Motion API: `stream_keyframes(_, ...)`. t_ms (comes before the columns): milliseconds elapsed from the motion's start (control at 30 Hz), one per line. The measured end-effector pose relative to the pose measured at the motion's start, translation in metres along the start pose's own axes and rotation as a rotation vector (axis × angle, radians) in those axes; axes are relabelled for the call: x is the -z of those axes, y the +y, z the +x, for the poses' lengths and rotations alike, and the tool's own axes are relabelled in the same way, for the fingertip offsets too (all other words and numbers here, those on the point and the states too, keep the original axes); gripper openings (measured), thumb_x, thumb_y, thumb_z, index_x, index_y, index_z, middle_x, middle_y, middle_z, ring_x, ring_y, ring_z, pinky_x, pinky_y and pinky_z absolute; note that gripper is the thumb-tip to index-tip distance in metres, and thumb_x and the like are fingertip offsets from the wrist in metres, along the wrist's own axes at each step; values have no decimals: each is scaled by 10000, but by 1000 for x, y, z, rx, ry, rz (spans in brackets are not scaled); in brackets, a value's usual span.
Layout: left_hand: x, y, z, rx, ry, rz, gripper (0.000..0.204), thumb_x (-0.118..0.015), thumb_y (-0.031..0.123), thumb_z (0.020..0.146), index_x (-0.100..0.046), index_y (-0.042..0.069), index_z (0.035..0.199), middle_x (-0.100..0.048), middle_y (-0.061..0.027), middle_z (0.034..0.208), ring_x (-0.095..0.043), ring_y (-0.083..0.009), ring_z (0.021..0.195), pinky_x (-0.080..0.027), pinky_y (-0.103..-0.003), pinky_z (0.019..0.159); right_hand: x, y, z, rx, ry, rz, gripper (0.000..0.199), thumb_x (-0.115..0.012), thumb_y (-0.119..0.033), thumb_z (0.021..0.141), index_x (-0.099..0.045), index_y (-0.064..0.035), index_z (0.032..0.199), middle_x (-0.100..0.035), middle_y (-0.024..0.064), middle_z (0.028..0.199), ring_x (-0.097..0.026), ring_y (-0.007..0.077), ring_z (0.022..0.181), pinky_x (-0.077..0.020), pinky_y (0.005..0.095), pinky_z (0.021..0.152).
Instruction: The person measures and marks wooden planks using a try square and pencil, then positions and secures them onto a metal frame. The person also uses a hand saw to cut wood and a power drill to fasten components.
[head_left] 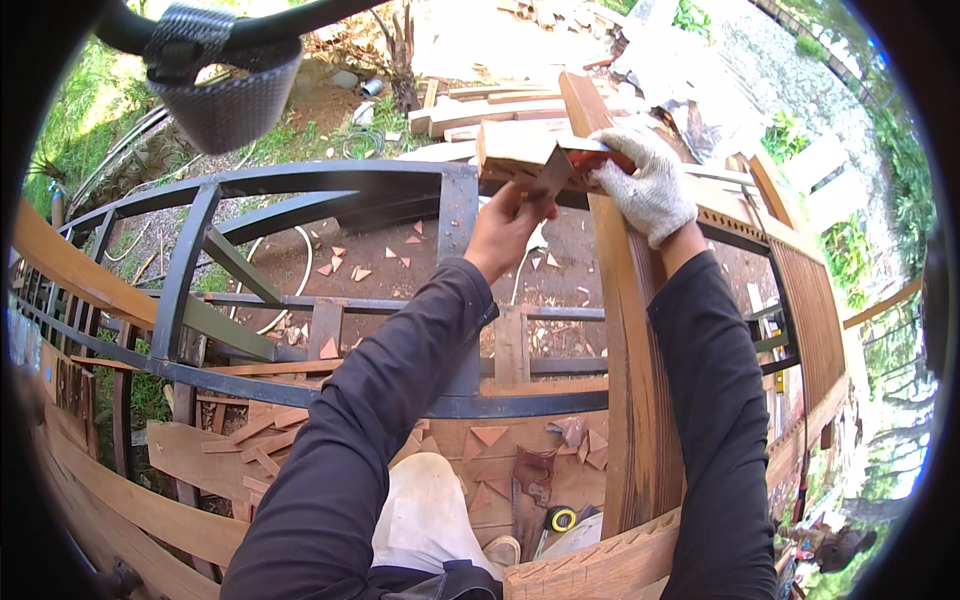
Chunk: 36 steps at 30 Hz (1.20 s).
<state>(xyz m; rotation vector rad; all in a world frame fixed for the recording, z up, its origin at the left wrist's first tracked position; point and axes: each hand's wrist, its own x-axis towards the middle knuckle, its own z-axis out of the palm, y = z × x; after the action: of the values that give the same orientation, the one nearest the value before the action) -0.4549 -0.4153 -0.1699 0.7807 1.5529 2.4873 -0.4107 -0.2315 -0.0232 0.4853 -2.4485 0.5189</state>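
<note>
Orange-handled tool [590, 160] is what we've got up at the far end of the long beam [632, 350], flat metal blade [553, 178] angled off to the beam's left. Our right hand [650, 185], in a pale knit glove, is curled around the handle right over the beam, and our bare left hand [515, 228] has the lower part of the blade pinched in its fingers, just left of the beam. Can't really tell if the blade is touching the notched board [500, 168] that runs crosswise there, both hands kinda crowd that spot. Both our arms are in dark sleeves, one either side of the beam. Left of the beam we've got a dark metal frame [455, 215] stretching way out, with bare dirt and little triangular bits showing through it. Down by the beam's near end, on its left, there's a wooden surface [545, 432] with more triangular offcuts [487, 437], a reddish-brown tool handle [535, 475] and a yellow-and-black tape measure [561, 519]. Our light-coloured trouser leg [425, 515] is left of those. Another board with notches [600, 558] sits crosswise at the beam's near end, a grooved panel [812, 310] is off to its right, and past the far end there's stacked lumber [520, 107] on the ground.
</note>
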Motion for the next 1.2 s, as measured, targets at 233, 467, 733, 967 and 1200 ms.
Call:
stream_keyframes(233, -17, 11, 0, -7, -14, -23, 228, -611, 162, 1058, -616, -24, 1191, -735, -96, 983, -689, -154, 897, -548, -313, 873, 11, 12, 2, -46, -92, -26, 366, -802, -128, 859, -729, -10, 1198, -750, 99, 1052, -715, 178, 967, -574, 329, 906)
stream_keyframes(467, -10, 4, 6, -7, -51, -125, 259, -623, 204, 1059, -636, -39, 1148, -735, -113, 970, -690, -167, 881, -565, -337, 843, 15, 8, 4, -160, -148, 65, 354, -765, -124, 888, -726, -22, 1225, -761, 80, 1044, -720, 156, 953, -590, 313, 892)
stream_keyframes(733, -14, -5, 8, 17, 4, -94, 266, -634, 205, 1050, -675, -41, 1141, -749, -130, 964, -722, -192, 887, -583, -335, 816, 18, 14, 1, -377, -213, 395, 383, -768, -96, 887, -713, -26, 1260, -740, 49, 1030, -699, 106, 889, -613, 284, 781)
stream_keyframes(967, -15, 2, 10, -84, 20, -21, 249, -626, 184, 1050, -703, -41, 1125, -763, -122, 951, -743, -194, 909, -579, -315, 844, 29, 8, 2, -487, -234, 478, 376, -621, -13, 914, -679, 15, 1284, -731, 71, 1061, -687, 114, 891, -580, 263, 806)
stream_keyframes(1200, -18, 3, 10, -69, -2, 4, 272, -606, 262, 1070, -687, 3, 1062, -714, -62, 872, -671, -131, 809, -536, -287, 749, 33, 11, 3, -539, -270, 537, 418, -576, 44, 900, -661, 30, 1309, -742, 93, 1134, -700, 120, 926, -590, 266, 819)
